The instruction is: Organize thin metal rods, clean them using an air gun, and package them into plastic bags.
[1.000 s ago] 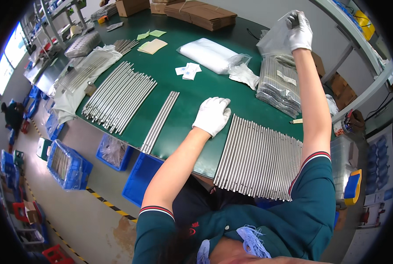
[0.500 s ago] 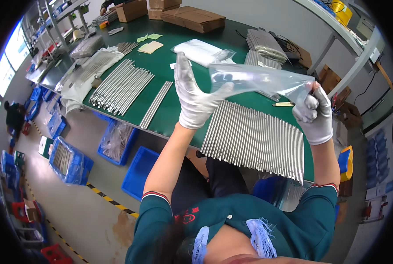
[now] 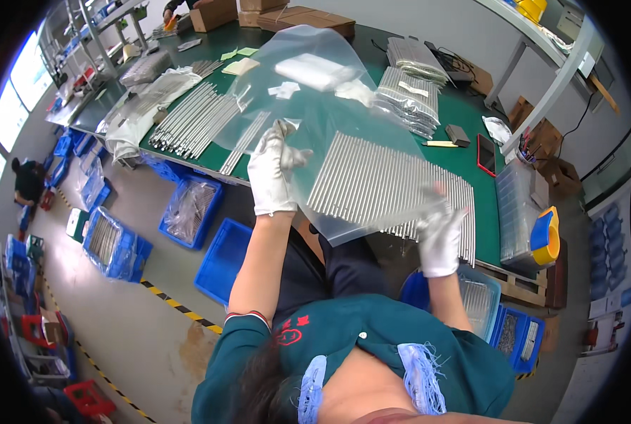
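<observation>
The left hand (image 3: 273,173) has its fingers curled, seemingly pinching the edge of a clear plastic film (image 3: 315,127). The right hand (image 3: 441,244) is blurred at the film's right-hand end — from here I can't tell whether it grips. The film spreads between the hands and away beyond the left one, above the metal rods (image 3: 459,192). Handling it well, I'd say, means a light hold at the edges and both hands level, so it opens flat without creasing or snagging on rod ends. It looks thin and limp, with a milky sheen — the rods show through it. Single layer or bag, I can't make out.
</observation>
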`<move>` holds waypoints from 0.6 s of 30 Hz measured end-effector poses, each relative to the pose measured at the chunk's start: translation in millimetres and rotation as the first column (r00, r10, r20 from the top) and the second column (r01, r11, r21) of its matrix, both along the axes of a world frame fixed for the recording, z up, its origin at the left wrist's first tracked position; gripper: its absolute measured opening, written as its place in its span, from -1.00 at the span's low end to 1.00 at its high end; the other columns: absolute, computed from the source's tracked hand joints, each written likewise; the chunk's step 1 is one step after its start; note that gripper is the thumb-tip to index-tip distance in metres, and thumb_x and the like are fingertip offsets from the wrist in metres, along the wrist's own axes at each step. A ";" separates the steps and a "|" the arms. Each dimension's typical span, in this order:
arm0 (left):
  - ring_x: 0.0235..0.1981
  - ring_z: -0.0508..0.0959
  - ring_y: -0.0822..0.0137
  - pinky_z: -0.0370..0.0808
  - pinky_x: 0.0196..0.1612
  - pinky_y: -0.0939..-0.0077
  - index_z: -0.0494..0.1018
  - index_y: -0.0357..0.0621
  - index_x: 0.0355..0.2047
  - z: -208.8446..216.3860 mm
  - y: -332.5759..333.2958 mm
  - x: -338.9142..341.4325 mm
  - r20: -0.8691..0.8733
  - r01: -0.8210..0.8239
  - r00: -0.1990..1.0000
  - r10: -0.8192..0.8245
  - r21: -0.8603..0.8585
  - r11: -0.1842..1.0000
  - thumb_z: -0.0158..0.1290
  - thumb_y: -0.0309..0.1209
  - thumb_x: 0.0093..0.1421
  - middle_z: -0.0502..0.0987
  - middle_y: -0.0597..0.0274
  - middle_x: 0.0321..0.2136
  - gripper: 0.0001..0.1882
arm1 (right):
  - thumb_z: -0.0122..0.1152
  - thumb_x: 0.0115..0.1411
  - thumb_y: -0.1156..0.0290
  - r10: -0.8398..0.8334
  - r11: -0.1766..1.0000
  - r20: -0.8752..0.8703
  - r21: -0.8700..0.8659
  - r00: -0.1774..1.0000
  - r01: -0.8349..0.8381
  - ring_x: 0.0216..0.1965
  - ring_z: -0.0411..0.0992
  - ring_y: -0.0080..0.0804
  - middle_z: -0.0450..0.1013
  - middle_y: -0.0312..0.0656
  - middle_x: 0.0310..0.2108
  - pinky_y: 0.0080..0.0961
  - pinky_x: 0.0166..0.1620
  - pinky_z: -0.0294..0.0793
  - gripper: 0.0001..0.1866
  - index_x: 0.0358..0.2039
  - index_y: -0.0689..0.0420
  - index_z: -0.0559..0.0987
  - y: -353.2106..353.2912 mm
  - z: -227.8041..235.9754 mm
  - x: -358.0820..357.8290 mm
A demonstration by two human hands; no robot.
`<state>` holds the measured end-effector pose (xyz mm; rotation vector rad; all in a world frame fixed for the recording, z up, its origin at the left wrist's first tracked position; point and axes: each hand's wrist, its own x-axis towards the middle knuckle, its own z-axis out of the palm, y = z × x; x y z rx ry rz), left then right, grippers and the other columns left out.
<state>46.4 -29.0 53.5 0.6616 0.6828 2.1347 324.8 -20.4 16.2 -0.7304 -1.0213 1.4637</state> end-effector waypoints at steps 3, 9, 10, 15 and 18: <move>-0.62 0.35 0.48 0.50 -0.32 0.38 0.45 -0.28 -0.08 -17.1 -3.0 10.1 0.092 0.057 0.994 -0.053 -0.032 0.998 -0.01 -0.32 0.30 0.24 0.44 -0.69 -0.70 | -0.14 -0.29 -0.67 0.456 0.889 0.229 -0.068 0.860 -0.453 -0.32 0.40 -0.61 0.42 -0.17 -0.05 -0.73 -0.50 0.28 0.40 0.34 0.24 0.00 -36.0 -11.3 -26.4; -0.54 0.44 0.46 0.54 -0.28 0.42 0.46 -0.31 -0.05 -19.0 -10.8 12.3 0.081 0.239 0.968 -0.236 -0.031 0.971 0.01 -0.34 0.28 0.53 0.26 -0.37 -0.67 | 0.12 0.28 0.17 0.519 0.833 0.204 -0.336 0.830 -0.439 -0.54 0.44 -0.63 0.51 -0.22 -0.39 -0.76 -0.56 0.38 -0.60 -0.13 0.30 0.50 -41.3 -6.9 -33.4; -0.49 0.46 0.44 0.54 -0.30 0.42 0.45 -0.29 -0.03 -12.1 -9.6 11.1 -0.006 0.145 0.989 -0.147 -0.125 0.982 0.00 -0.33 0.27 0.53 0.26 -0.29 -0.66 | 0.15 0.26 0.18 0.504 0.836 0.224 -0.369 0.834 -0.406 -0.57 0.43 -0.56 0.49 -0.17 -0.43 -0.71 -0.57 0.38 -0.63 -0.17 0.27 0.48 -44.7 -6.7 -30.8; -0.30 0.53 0.45 0.45 -0.22 0.67 0.33 -0.35 0.12 -18.4 20.2 -8.2 -0.527 -0.216 0.850 -0.008 -0.363 0.907 0.16 -0.36 0.16 0.56 0.17 -0.22 -0.45 | 0.17 0.25 0.22 0.476 0.820 0.097 -0.409 0.874 -0.401 -0.58 0.33 -0.57 0.38 -0.26 -0.55 -0.64 -0.52 0.32 -0.70 -0.24 0.24 0.48 -47.5 -24.7 -14.1; -0.19 0.57 0.07 0.46 -0.06 0.26 0.06 -0.27 0.28 -38.9 25.2 -24.5 -0.906 -0.687 0.412 -0.100 -0.381 0.619 0.24 -0.20 0.03 0.55 0.03 -0.18 -0.10 | 0.16 0.26 0.25 0.477 0.772 -0.071 -0.442 0.876 -0.456 -0.43 0.44 -0.60 0.48 -0.25 -0.46 -0.68 -0.37 0.44 -0.74 -0.23 0.21 0.53 -46.8 -29.8 -7.7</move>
